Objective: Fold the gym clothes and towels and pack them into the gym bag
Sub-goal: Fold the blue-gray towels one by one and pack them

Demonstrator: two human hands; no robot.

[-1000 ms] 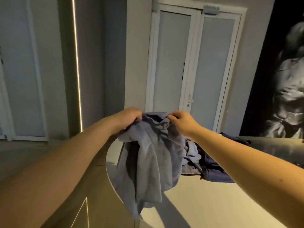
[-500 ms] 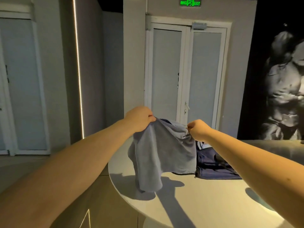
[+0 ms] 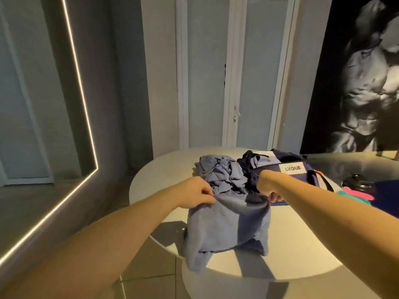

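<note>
Obs.: since half a second ago both hands have dropped from chest height, and the blue-grey garment (image 3: 228, 225) that hung free in front of the double door (image 3: 235, 72) now sits low over the round white table (image 3: 155, 175).

Left hand (image 3: 195, 193): thumb and fingers pinch the garment's upper left edge. Right hand (image 3: 267, 186): fingers curled under, gripping the upper right corner. The top edge sags slightly between the two hands.

Garment: the body lies on the tabletop. Its lower left corner spills past the table's near rim and hangs over the floor; the lower right hem stops just inside the rim.

Behind the held edge: a crumpled pile of like-coloured clothes (image 3: 220, 173), touching the navy gym bag (image 3: 291, 169) on its right. The bag is open at the top, with pale fabric showing inside and a white label facing me. My right hand is just in front of the bag's near side.

Free room: a bare tabletop strip to the right of the garment, as far as my right forearm, and a narrower bare arc left of the pile.

Far right: teal and pink items (image 3: 354, 195) and a dark object (image 3: 356, 183); I cannot tell what it is.
</note>
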